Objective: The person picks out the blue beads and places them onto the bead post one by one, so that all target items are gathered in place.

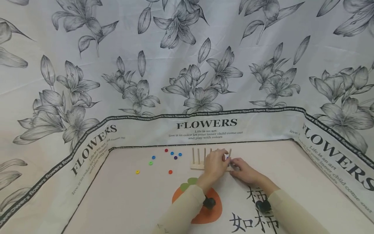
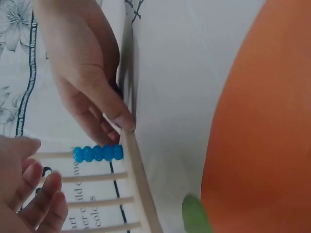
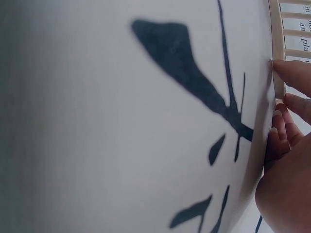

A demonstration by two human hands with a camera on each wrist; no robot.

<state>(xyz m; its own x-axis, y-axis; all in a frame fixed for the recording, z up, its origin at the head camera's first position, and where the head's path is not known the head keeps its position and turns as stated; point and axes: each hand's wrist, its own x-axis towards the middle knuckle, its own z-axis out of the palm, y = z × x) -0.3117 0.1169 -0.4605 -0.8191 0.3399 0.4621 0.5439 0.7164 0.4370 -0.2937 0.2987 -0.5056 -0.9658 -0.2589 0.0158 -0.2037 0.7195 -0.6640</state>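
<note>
A wooden peg rack (image 1: 197, 166) stands near the back of the table, with upright pegs along a narrow base (image 2: 140, 184). Several blue beads (image 2: 98, 153) are stacked on its end peg, down against the base. My right hand (image 1: 246, 171) grips that end of the base; in the right wrist view its fingers (image 3: 296, 75) press on the wood. Beside the top of the same peg is my left hand (image 1: 214, 165), its fingers loosely bent and no bead visible among them. It hides the middle pegs in the head view.
Loose beads lie left of the rack: a yellow one (image 1: 137, 172), a green one (image 1: 151, 163), an orange-red one (image 1: 170, 172), a red one (image 1: 166, 150), a dark purple one (image 1: 175, 157) and several blue ones (image 1: 172, 153). The tablecloth (image 1: 117, 201) bears a printed orange persimmon and black characters. Behind hangs a flowered curtain (image 1: 140, 130).
</note>
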